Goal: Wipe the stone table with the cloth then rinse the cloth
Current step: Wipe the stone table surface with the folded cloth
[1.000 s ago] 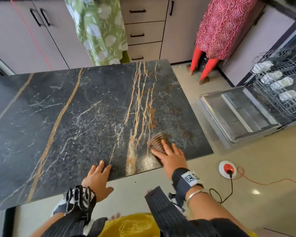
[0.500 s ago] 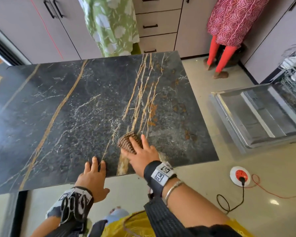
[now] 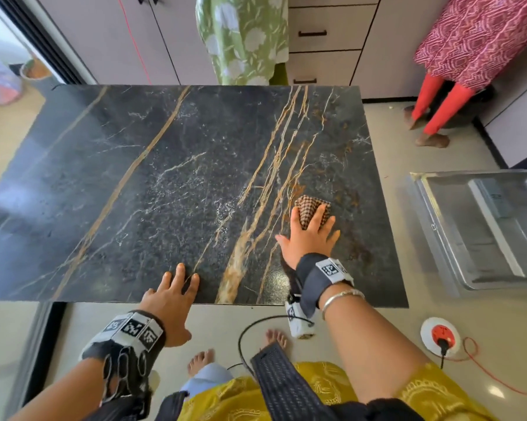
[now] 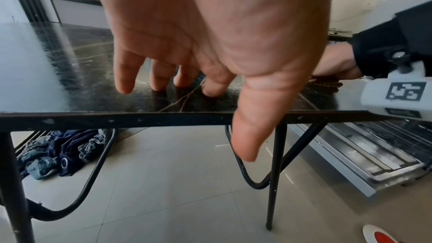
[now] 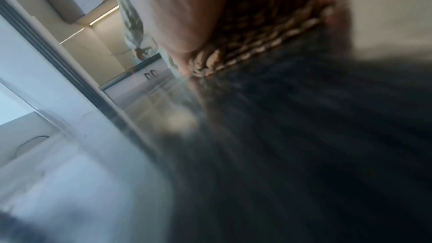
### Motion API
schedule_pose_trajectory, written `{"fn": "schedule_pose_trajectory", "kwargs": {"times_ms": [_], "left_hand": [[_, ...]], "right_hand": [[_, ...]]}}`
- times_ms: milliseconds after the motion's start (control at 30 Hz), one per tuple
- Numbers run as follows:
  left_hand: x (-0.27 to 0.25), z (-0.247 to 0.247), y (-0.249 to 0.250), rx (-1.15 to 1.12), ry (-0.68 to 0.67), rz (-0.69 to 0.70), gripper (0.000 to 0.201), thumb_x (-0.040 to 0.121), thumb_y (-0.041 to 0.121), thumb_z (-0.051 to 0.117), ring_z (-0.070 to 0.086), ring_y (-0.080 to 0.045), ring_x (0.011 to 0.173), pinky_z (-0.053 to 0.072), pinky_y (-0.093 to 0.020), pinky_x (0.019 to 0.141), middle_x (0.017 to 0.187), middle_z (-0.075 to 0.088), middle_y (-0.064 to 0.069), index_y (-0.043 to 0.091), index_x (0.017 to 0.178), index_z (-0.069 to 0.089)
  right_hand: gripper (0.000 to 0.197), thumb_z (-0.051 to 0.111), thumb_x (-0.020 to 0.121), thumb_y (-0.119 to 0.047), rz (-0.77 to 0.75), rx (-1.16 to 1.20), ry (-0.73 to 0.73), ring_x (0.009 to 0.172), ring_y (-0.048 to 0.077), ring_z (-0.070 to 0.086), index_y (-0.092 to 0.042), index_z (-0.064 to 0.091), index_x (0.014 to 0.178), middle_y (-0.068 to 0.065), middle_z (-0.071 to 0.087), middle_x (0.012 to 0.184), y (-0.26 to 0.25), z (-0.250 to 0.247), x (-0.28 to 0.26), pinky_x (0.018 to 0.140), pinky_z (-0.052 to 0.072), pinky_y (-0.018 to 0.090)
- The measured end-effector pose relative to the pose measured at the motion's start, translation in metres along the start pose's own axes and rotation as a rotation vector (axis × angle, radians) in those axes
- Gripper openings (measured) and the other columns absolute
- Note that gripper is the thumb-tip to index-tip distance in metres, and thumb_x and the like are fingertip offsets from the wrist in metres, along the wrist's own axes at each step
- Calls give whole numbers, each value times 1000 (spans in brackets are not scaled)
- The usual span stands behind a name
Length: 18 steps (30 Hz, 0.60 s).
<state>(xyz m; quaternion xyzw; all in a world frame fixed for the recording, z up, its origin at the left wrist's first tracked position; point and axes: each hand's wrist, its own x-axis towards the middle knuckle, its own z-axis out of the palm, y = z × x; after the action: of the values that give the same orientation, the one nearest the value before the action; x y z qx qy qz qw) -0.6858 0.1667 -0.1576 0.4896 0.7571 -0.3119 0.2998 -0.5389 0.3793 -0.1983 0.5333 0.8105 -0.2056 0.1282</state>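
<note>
Pressing down with straight, spread fingers, the right hand (image 3: 309, 238) is lying flat on a folded brown woven cloth (image 3: 310, 209), which is sitting on the dark stone desk (image 3: 171, 183) near its right edge, beside the cluster of orange veins. In the right wrist view the cloth (image 5: 252, 47) is showing under the palm, though that picture is blurring badly. The left hand (image 3: 168, 302) is holding nothing; its straight fingers (image 4: 211, 84) are resting their tips on the desk (image 4: 93, 84) at the near edge, while the thumb is hanging down past the rim. An open dishwasher door (image 3: 481, 226) is lying level over the floor to the right of the desk, well apart from both hands.
</note>
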Motion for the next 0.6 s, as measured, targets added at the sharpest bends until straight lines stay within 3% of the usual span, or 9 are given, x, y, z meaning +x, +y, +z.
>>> {"fn": "schedule_pose_trajectory", "kwargs": {"times_ms": [67, 133, 267, 400, 500, 600], "left_hand": [[0, -2, 2, -6, -12, 0, 106, 79, 48, 61, -2, -35, 144, 25, -45, 114, 153, -23, -15, 17, 146, -15], [1, -5, 4, 2, -23, 0, 105, 79, 45, 60, 0, -38, 144, 26, -43, 114, 153, -23, -18, 15, 146, -15], [2, -8, 5, 30, -46, 6, 103, 81, 44, 59, 3, -39, 143, 31, -40, 112, 152, -23, -21, 14, 146, -15], [2, -12, 5, 25, -64, 8, 102, 81, 44, 57, 4, -40, 143, 30, -40, 112, 152, -23, -22, 13, 146, -15], [1, -12, 4, 13, -61, 14, 101, 81, 44, 57, 2, -39, 143, 29, -39, 112, 152, -23, -20, 14, 146, -15], [1, -11, 2, -1, -57, 25, 100, 81, 43, 56, 1, -38, 144, 28, -38, 113, 152, -25, -19, 16, 147, -15]], "right_hand": [[90, 49, 79, -70, -46, -47, -64, 138, 50, -16, -36, 2, 148, 19, -27, 152, -12, -8, 11, 111, -3, 60], [96, 55, 75, -70, -209, -142, -127, 137, 52, -18, -35, 1, 148, 20, -31, 150, -25, -11, 16, 112, -2, 60], [98, 61, 76, -63, -555, -253, -244, 136, 51, -23, -35, 1, 149, 18, -32, 150, -49, -2, 7, 113, -4, 59], [97, 63, 77, -58, -728, -353, -304, 138, 46, -22, -37, 0, 148, 13, -31, 152, -54, 16, -25, 114, -3, 54], [88, 59, 84, -51, -742, -351, -309, 141, 42, -18, -41, -1, 147, 8, -29, 153, -29, 22, -40, 115, -3, 55], [81, 50, 91, -46, -549, -251, -288, 140, 42, -20, -45, -10, 144, 6, -38, 146, 3, 10, -39, 114, -8, 57]]}}
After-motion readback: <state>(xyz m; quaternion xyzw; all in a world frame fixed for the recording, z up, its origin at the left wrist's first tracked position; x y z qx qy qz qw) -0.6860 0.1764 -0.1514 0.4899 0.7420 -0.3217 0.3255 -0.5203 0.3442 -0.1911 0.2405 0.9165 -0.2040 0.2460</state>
